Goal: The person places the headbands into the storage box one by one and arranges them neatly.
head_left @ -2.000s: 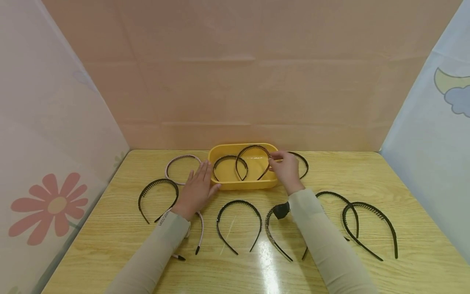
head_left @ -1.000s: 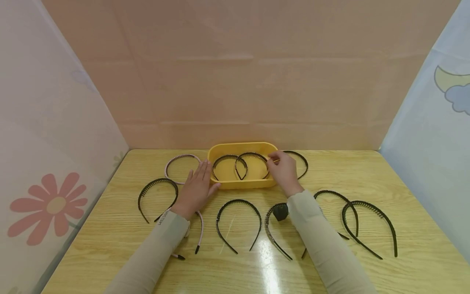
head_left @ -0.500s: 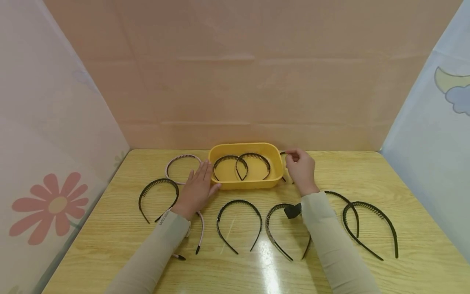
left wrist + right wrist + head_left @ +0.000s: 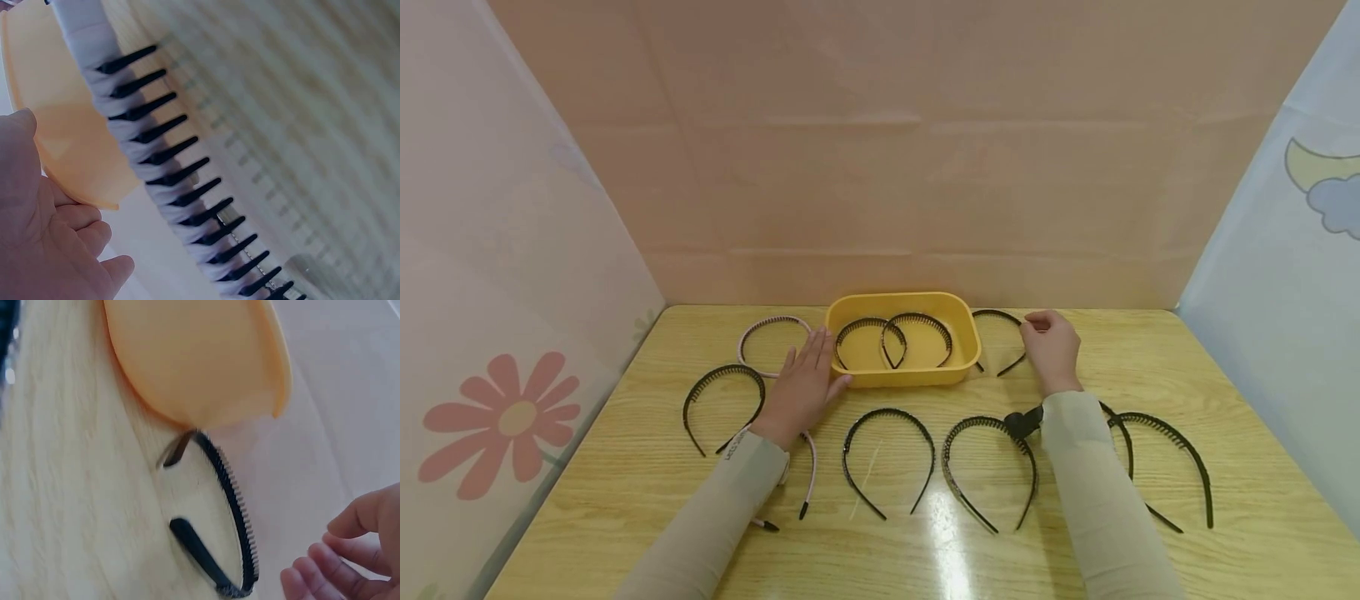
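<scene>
Behind the left sleeve (image 4: 715,508), a pink headband (image 4: 813,471) is partly hidden. The far yellow box (image 4: 902,379) holds two crossed headbands (image 4: 891,322); the left hand (image 4: 801,383), fingers straight, touches it. The right hand (image 4: 1052,348), fingers relaxed, is beside a black headband (image 4: 230,487).

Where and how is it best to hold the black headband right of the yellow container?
Probably pinch the black headband by its right side, coming from the right: that side curves away from the yellow container, while its left side sits beside it. The right hand is nearest.
</scene>
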A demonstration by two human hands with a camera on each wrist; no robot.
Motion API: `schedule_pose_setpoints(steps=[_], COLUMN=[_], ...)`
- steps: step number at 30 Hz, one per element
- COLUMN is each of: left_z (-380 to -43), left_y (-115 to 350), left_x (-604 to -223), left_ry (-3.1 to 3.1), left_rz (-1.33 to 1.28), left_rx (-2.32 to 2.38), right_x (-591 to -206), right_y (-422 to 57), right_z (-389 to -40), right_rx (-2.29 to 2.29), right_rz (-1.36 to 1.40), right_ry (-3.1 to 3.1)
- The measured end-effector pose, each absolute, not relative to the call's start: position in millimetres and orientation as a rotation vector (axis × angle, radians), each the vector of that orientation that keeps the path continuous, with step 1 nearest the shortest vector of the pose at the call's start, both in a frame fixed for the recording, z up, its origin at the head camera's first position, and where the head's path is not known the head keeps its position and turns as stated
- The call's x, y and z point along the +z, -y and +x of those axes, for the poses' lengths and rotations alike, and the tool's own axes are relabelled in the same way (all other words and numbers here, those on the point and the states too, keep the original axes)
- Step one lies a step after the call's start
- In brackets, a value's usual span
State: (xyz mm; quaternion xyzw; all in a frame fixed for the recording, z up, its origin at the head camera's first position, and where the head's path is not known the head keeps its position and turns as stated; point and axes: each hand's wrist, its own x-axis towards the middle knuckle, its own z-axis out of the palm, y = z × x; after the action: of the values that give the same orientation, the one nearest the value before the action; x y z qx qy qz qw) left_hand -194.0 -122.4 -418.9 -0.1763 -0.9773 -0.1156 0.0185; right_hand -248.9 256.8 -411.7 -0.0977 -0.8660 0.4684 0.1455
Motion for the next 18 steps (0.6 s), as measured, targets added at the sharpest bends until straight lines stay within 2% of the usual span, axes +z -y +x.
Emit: schedule_pose_setpoints(steps=[18], left_z=[-192], left_y=[123], left_x=[-419], left_ry=[3.031], left_rz=[-0.555], left_rx=[-0.369], right_x=[-418], right_y=[-280], right_z=[-251], right_rx=[1.442], right_rz=[-0.482], right_ry=[2.76])
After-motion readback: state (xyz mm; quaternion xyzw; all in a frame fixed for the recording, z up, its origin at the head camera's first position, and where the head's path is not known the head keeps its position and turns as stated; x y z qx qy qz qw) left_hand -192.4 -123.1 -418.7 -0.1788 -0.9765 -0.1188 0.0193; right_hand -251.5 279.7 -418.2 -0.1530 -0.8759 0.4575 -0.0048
